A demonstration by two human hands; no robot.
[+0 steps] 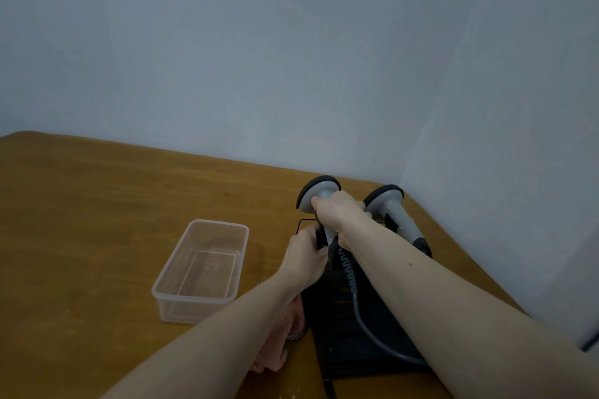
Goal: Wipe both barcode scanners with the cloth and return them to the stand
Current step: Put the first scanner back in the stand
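Two grey barcode scanners with black-rimmed heads sit at the far end of a black stand (343, 317) near the table's back right corner. My right hand (340, 212) is closed around the neck of the left scanner (319, 193). My left hand (306, 253) grips the stand's black bracket beside that scanner's handle. The right scanner (393, 209) rests in the stand, untouched. A coiled grey cable (351, 278) runs from the left scanner's handle down over the stand. A pink cloth (282, 343) lies on the table under my left forearm, partly hidden.
A transparent plastic box (202, 270), with nothing inside, stands on the wooden table (97, 220) left of the stand. A pale wall rises right behind the scanners. The table's right edge runs close beside the stand.
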